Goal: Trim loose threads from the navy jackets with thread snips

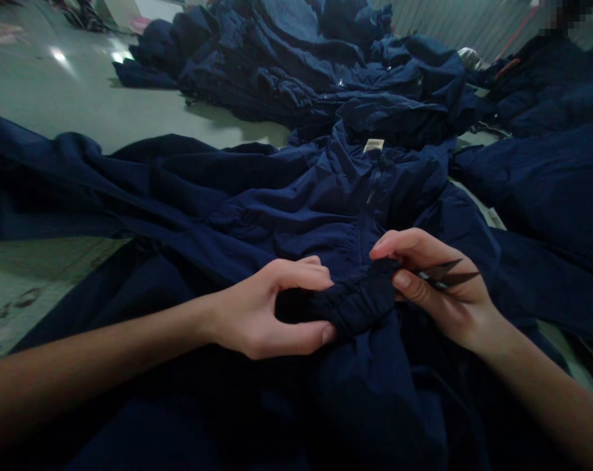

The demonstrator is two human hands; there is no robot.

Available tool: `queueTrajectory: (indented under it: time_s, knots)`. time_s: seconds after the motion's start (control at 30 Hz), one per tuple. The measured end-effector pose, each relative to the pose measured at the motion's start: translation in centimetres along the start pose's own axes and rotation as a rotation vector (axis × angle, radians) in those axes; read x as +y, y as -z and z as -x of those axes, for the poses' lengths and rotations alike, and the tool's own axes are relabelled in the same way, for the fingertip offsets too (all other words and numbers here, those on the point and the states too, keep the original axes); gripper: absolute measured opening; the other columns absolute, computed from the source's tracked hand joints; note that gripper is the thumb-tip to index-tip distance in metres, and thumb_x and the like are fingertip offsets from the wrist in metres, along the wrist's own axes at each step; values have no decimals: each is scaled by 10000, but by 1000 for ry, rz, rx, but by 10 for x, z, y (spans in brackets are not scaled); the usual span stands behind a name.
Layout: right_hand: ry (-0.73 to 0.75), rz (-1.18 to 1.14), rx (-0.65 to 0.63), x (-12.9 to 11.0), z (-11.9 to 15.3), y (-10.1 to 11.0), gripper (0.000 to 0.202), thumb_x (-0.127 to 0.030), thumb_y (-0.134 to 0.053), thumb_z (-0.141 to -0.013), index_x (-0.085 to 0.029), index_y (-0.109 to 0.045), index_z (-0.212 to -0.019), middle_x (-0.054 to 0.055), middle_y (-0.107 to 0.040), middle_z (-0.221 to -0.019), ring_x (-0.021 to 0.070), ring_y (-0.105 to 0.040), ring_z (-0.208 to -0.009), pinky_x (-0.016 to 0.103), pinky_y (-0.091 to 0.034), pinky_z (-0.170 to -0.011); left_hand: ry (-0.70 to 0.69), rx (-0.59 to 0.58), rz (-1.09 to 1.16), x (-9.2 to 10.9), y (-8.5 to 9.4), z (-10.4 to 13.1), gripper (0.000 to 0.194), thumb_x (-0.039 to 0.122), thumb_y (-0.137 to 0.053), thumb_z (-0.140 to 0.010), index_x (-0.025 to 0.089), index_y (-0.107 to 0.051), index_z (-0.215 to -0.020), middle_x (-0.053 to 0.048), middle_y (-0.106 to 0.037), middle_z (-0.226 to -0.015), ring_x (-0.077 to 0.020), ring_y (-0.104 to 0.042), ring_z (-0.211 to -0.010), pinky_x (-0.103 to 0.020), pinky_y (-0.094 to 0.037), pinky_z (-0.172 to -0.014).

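A navy garment (276,209) with a zip (372,190) and a pale label (374,144) at its neck lies spread in front of me. My left hand (257,307) grips its gathered, elastic-looking cuff (362,304) between thumb and fingers. At the cuff's right end is my right hand (448,288), its thumb and forefinger close together at the edge; whether a thread is between them is too small to tell. That same hand holds small dark thread snips (446,269), with the blades pointing right across the palm. The snips' rear part is hidden by the fingers.
A large heap of navy garments (286,65) lies beyond on the pale, shiny surface (80,85). More navy cloth (546,176) is at the right. A person in dark clothing (561,78) is at the upper right, near a ribbed panel (448,16).
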State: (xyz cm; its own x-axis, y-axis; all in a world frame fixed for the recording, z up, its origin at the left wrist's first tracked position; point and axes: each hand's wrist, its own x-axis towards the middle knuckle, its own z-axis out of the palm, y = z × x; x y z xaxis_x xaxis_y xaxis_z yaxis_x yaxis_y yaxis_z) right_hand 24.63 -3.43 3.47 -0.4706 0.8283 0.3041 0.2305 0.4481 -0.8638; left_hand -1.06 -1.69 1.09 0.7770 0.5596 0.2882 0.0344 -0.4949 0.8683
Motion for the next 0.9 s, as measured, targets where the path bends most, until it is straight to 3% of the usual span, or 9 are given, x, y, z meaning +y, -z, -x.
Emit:
queueTrajectory:
  time_s: [0.23,0.33,0.5,0.63,0.77,0.9]
  knots:
    - [-26,44,-49,13,-4,8,217,-442,-648,-1040,-238,-672,-1109,38,-663,-891,141,-595,-686,247,-483,-552,85,6,78,4,3,3,196,288,-712,-863,182,-643,-713,-13,-660,-747,-225,-632,-789,-428,-472,-1021]
    - [-22,69,-69,17,-5,10,217,-441,-632,-1048,-235,-656,-1111,35,-660,-870,143,-596,-673,249,-474,-542,114,-20,124,3,2,3,278,322,-707,-879,184,-586,-670,-5,-609,-715,-207,-600,-757,-396,-481,-941]
    - [1,71,-106,25,-7,14,170,-405,-613,-1064,-251,-645,-1130,32,-701,-886,160,-671,-750,266,-555,-656,127,-7,169,3,4,2,402,343,-739,-868,196,-480,-598,6,-558,-688,-186,-560,-739,-363,-473,-847]
    - [-35,59,-93,21,-7,15,184,-421,-633,-1050,-255,-660,-1123,31,-705,-886,168,-671,-751,273,-551,-647,132,11,198,2,3,2,339,352,-783,-847,183,-553,-663,11,-549,-747,-177,-565,-777,-331,-487,-828]
    - [-20,109,-49,10,-2,12,180,-377,-675,-1027,-268,-676,-1171,18,-661,-899,142,-609,-706,252,-495,-586,174,169,277,-4,-5,3,218,234,-796,-835,183,-606,-927,14,-593,-866,-145,-602,-785,-245,-503,-703]
    - [25,255,-72,12,3,5,422,-271,-803,-909,-293,-636,-1296,42,-640,-1120,167,-650,-859,259,-566,-669,132,471,191,-11,-13,4,442,190,-801,-834,205,-593,-1224,-41,-657,-1116,-174,-653,-1020,-242,-548,-883]
